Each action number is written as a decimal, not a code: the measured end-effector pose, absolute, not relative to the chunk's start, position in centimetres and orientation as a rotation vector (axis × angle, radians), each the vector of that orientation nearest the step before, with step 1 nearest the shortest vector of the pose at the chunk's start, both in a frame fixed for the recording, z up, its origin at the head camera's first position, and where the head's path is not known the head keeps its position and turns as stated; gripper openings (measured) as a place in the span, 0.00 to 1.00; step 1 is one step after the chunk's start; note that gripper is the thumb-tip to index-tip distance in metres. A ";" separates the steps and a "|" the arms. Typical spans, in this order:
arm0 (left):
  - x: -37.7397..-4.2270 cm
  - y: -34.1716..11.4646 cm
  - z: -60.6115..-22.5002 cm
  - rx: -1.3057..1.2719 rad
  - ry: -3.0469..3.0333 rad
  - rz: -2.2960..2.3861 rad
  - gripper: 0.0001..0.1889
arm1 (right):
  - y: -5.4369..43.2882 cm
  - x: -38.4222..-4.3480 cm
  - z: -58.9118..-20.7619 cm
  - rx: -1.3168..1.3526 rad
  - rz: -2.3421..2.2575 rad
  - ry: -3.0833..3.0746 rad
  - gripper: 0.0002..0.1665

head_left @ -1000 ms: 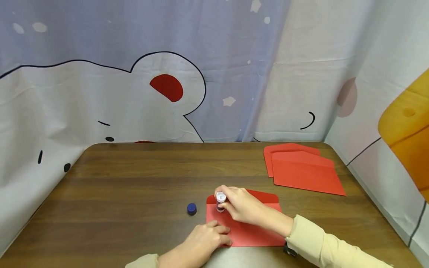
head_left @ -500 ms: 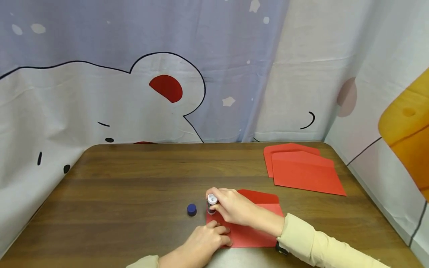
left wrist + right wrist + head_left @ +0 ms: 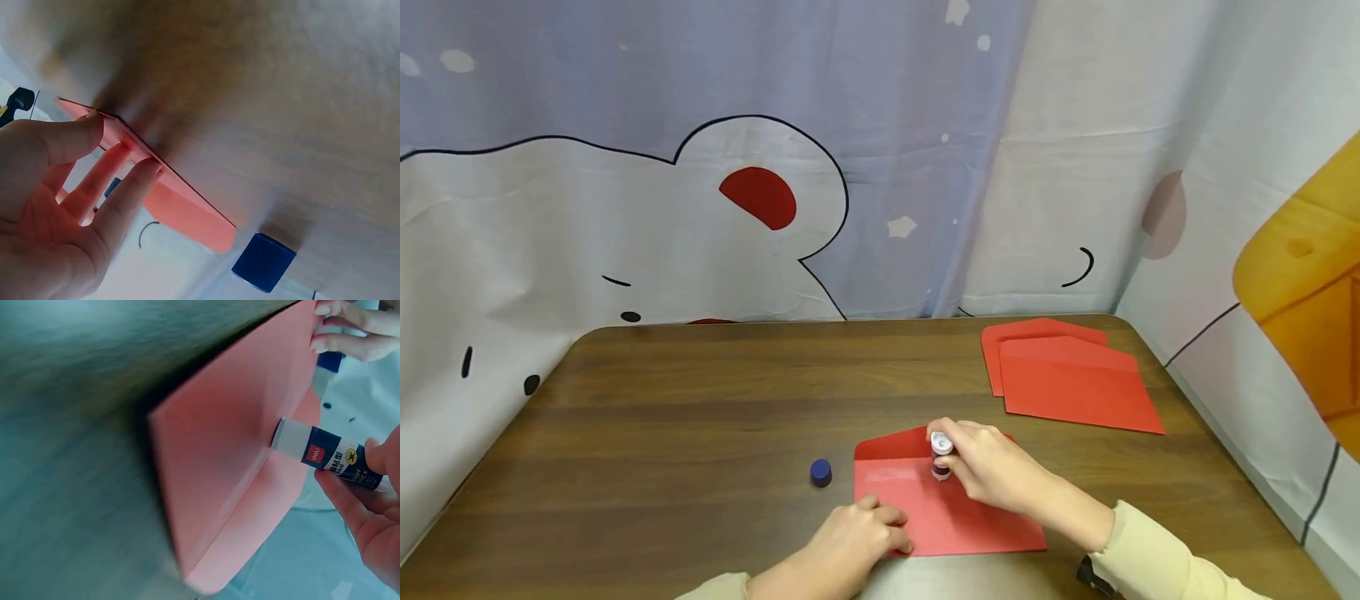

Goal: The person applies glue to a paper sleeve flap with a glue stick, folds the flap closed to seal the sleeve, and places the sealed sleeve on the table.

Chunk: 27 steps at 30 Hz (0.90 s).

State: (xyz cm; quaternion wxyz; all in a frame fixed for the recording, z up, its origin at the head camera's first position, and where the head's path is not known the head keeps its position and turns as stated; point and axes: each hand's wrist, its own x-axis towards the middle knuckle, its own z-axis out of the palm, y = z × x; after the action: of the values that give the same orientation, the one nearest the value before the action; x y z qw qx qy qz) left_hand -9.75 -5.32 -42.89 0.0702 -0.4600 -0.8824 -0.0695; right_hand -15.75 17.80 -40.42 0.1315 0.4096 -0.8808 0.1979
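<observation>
A red envelope (image 3: 955, 517) lies on the table with its flap unfolded toward the back. My right hand (image 3: 992, 467) grips a glue stick (image 3: 328, 456) upright, its lower end against the envelope just below the flap fold. A shiny streak shows on the paper left of the stick. With fingertips pressed on the envelope's lower left corner, my left hand (image 3: 861, 537) rests there; in the left wrist view its fingers (image 3: 125, 194) lie nearly straight on the paper. A blue cap (image 3: 821, 472) stands on the table left of the envelope.
Two more red envelopes (image 3: 1078, 383) overlap at the back right of the wooden table (image 3: 700, 417). A printed curtain (image 3: 910, 167) hangs behind and along the right side.
My right hand first slid the glue stick left to the envelope's left edge, then moved it right along the strip below the flap. The left hand stays on the corner.
</observation>
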 end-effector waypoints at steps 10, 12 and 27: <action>-9.7 -5.3 -42.7 -1.383 -2.685 -0.220 0.13 | 21.7 -15.3 -41.0 1.057 0.528 -2.512 0.20; -9.7 -5.3 -42.7 -1.384 -2.679 -0.221 0.14 | 22.4 -15.2 -41.1 1.033 0.515 -2.493 0.21; -9.6 -5.4 -42.5 -1.371 -2.702 -0.182 0.16 | 26.0 -14.6 -41.1 0.939 0.474 -2.423 0.24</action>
State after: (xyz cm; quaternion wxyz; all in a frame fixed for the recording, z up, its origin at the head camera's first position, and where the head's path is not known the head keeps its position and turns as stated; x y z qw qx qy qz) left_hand -9.60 -5.41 -42.51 0.0531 -0.4511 -0.8889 -0.0598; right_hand -14.60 25.97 -41.11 0.2474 0.3443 -0.8889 0.1737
